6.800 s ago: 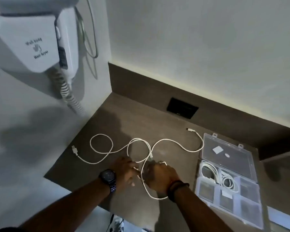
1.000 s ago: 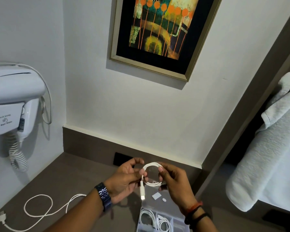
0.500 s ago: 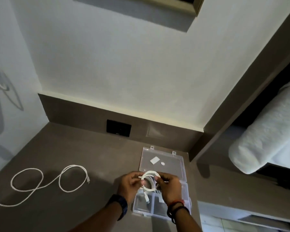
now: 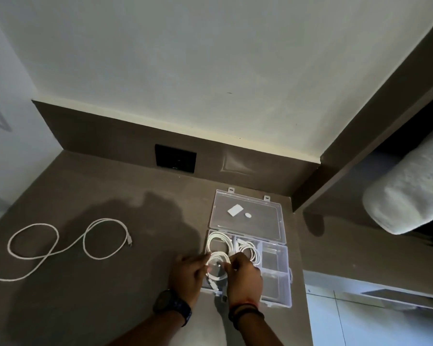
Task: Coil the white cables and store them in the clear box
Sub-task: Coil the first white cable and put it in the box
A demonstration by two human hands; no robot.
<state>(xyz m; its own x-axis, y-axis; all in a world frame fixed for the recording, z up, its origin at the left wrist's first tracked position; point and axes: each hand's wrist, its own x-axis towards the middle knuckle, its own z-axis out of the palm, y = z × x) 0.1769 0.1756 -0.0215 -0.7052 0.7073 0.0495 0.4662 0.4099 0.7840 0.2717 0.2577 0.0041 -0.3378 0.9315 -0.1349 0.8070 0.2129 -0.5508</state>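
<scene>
Both hands hold a small coiled white cable (image 4: 218, 267) over the front left compartment of the clear box (image 4: 276, 278). My left hand (image 4: 188, 275) pinches the coil's left side and my right hand (image 4: 244, 273) its right side. One plug end hangs down from the coil. Two other coiled white cables (image 4: 219, 242) lie in the back compartments. The box lid (image 4: 246, 214) lies flat open behind it. A loose white cable (image 4: 68, 245) sprawls in loops on the brown counter at the left.
The box stands near the counter's right edge (image 4: 304, 308). A black wall socket (image 4: 175, 158) sits in the backsplash. A rolled white towel (image 4: 408, 196) rests on a shelf at the right. Two small white stickers are on the lid.
My hands have lowered the coil from chest height down into the box's front left compartment. The view has tilted down toward the counter.
</scene>
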